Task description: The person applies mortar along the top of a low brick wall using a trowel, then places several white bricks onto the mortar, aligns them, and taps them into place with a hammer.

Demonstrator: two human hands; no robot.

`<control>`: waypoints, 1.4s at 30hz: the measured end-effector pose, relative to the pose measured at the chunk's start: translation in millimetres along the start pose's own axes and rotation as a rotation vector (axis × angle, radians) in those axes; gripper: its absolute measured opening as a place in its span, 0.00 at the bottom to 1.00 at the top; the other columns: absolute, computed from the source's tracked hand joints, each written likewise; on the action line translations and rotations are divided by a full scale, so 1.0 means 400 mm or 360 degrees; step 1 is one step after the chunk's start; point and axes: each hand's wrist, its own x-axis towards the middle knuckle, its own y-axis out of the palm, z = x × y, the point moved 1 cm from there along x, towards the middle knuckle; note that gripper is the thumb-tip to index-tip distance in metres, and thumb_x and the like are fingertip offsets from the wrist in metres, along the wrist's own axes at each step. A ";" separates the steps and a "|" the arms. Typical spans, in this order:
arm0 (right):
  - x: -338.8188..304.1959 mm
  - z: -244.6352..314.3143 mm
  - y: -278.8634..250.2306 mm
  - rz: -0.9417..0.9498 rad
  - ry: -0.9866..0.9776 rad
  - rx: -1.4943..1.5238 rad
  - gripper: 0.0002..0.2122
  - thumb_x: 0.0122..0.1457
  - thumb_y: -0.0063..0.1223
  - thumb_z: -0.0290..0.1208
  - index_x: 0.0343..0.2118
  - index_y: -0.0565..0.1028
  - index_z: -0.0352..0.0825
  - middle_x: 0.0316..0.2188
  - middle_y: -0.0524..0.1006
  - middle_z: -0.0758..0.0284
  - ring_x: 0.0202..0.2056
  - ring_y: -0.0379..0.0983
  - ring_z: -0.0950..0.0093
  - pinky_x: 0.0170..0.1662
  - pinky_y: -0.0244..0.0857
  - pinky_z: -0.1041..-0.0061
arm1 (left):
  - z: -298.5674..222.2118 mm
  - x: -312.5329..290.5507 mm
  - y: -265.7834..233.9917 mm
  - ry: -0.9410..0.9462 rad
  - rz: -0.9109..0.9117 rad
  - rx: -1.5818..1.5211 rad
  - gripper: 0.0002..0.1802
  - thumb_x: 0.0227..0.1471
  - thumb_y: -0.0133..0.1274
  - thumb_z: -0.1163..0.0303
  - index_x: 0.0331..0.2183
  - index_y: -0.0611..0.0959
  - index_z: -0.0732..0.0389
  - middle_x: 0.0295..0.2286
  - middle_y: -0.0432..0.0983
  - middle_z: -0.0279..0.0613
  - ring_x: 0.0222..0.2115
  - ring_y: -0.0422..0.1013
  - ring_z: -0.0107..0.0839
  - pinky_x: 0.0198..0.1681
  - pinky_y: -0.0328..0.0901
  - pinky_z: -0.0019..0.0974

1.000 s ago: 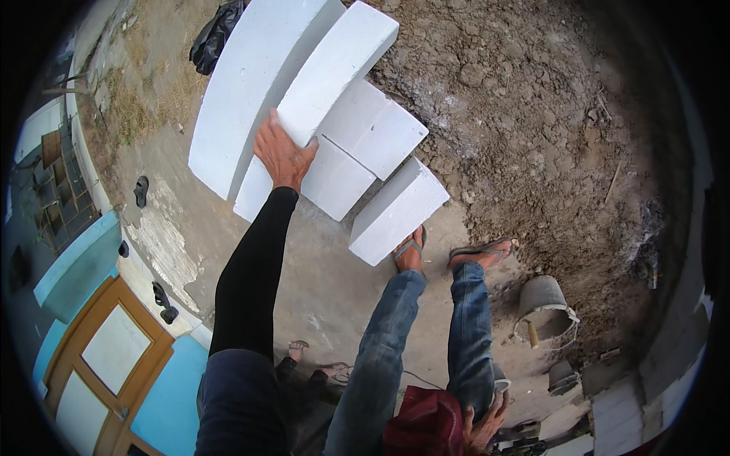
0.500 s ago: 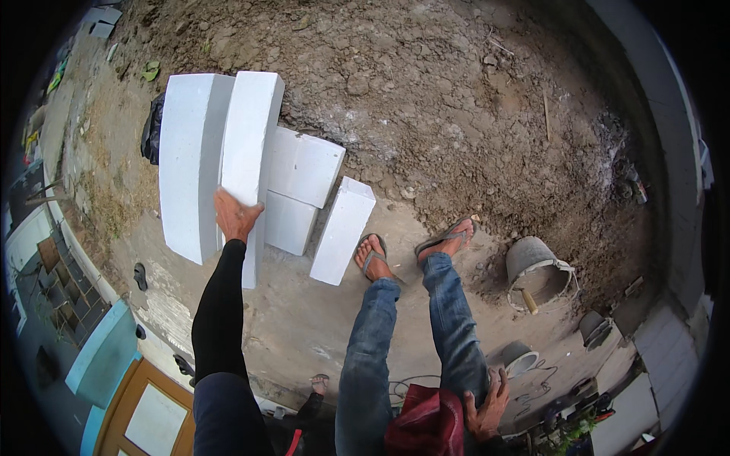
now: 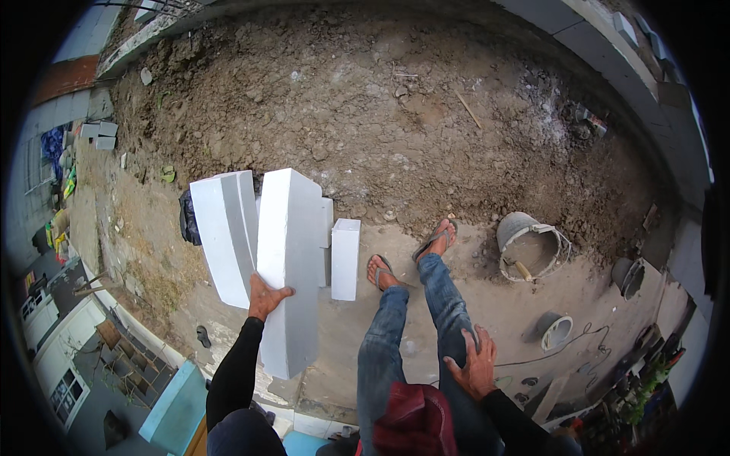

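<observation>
My left hand (image 3: 265, 297) grips the near part of a long white lightweight concrete block (image 3: 293, 251), thumb over its top edge, fingers on its left side. The block looks raised and covers part of the pile behind it. To its left are other white blocks (image 3: 220, 228), set close together. On its right, more white blocks (image 3: 325, 228) are partly hidden, and a separate narrow white block (image 3: 346, 258) lies near my left foot. My right hand (image 3: 477, 363) rests on my right knee with its fingers spread, holding nothing.
Rough, cloddy soil (image 3: 365, 114) stretches ahead of my sandalled feet. On the right stands a mortar-stained bucket (image 3: 525, 243) with a wooden-handled tool (image 3: 523, 270) in it, with smaller buckets (image 3: 555, 331) beyond. A black plastic bag (image 3: 189, 218) lies beside the left blocks.
The long block in my left hand has come up and nearer, away from the block at its left. My view has shifted, and my right hand shows more fully on the knee.
</observation>
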 end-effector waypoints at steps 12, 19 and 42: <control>0.405 0.428 -0.612 -0.0165 -0.1496 -0.0595 0.59 0.33 0.80 0.51 0.70 0.60 0.36 0.69 0.61 0.53 0.73 0.49 0.55 0.71 0.42 0.37 | -0.803 -0.528 -0.330 0.0723 0.0484 0.0658 0.59 0.24 0.78 0.49 0.54 0.69 0.69 0.46 0.69 0.55 0.51 0.68 0.53 0.55 0.67 0.49; 0.361 0.228 -1.123 -0.0103 -0.1370 -0.0416 0.56 0.28 0.80 0.52 0.65 0.67 0.36 0.53 0.72 0.58 0.58 0.66 0.59 0.62 0.53 0.46 | -1.334 -0.594 -0.426 0.1140 0.0562 0.1071 0.65 0.25 0.77 0.49 0.60 0.64 0.67 0.49 0.67 0.54 0.54 0.66 0.55 0.55 0.64 0.54; 0.777 -0.098 -2.304 -0.1561 -0.0554 -0.0445 0.54 0.25 0.81 0.56 0.62 0.72 0.43 0.51 0.75 0.65 0.59 0.67 0.62 0.74 0.34 0.36 | -2.898 -0.260 -0.649 0.2338 -0.0141 0.1426 0.65 0.23 0.74 0.63 0.63 0.61 0.67 0.47 0.65 0.54 0.50 0.65 0.55 0.53 0.62 0.53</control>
